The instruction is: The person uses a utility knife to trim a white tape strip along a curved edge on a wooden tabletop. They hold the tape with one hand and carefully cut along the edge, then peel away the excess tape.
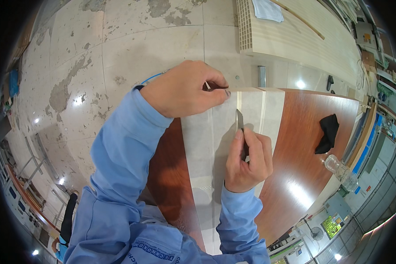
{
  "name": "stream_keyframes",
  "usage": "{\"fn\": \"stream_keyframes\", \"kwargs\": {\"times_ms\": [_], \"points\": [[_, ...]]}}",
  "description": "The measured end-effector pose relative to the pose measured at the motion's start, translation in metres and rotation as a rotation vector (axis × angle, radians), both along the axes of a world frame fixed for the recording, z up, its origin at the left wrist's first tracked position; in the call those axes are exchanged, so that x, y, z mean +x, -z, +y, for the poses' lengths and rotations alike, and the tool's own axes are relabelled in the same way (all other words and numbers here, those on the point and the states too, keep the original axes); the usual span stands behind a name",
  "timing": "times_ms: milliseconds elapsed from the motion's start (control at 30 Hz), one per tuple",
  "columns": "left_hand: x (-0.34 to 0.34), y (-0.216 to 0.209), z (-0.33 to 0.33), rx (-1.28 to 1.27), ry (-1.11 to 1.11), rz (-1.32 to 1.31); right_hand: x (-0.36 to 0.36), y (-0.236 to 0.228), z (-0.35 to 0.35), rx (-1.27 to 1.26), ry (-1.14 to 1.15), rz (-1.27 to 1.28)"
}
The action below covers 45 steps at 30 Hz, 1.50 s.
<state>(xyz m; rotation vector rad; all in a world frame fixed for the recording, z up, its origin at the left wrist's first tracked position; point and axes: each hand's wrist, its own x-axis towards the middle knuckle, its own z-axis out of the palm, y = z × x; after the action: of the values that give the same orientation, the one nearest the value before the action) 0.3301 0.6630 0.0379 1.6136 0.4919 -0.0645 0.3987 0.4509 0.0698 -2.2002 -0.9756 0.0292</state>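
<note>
Seemingly scoring, right hand (251,162) grasps knife (240,121) by far pale strip (239,99); left hand (187,88), grip unclear; next, a steady stroke

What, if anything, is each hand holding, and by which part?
The right hand grips a slim bladed tool by its near half. Whether the left hand, its fingers curled, holds anything cannot be told.

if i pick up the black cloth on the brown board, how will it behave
The black cloth would likely droop, as its outline looks soft and irregular. It is probably light, looking small against the brown board.
</note>
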Motion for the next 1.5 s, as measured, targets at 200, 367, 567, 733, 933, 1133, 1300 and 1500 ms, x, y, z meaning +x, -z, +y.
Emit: {"fn": "stream_keyframes", "kwargs": {"times_ms": [200, 367, 567, 733, 933, 1133, 1300, 1500], "points": [[0.001, -0.005, 0.003, -0.005, 0.04, 0.048, -0.003, -0.002, -0.008, -0.015, 0.001, 0.003], [0.001, -0.004, 0.002, 0.02, 0.048, 0.059, -0.005, -0.004, -0.014, -0.032, 0.001, 0.02], [0.002, 0.004, -0.003, 0.105, -0.058, -0.073, -0.005, -0.003, -0.019, -0.025, -0.016, 0.01], [0.001, 0.004, -0.003, 0.092, -0.054, -0.062, -0.007, -0.003, -0.023, -0.023, -0.024, 0.008], [0.002, -0.003, 0.002, 0.083, 0.049, 0.054, -0.009, -0.003, -0.026, -0.028, -0.018, 0.023], [0.002, -0.004, 0.002, 0.075, 0.048, 0.058, -0.011, -0.004, -0.031, -0.031, -0.011, 0.033], [0.002, -0.004, 0.003, 0.083, 0.05, 0.052, -0.012, -0.003, -0.035, -0.02, -0.03, 0.026], [0.002, -0.005, 0.003, 0.091, 0.06, 0.052, -0.015, -0.004, -0.04, -0.023, -0.02, 0.045]]}}
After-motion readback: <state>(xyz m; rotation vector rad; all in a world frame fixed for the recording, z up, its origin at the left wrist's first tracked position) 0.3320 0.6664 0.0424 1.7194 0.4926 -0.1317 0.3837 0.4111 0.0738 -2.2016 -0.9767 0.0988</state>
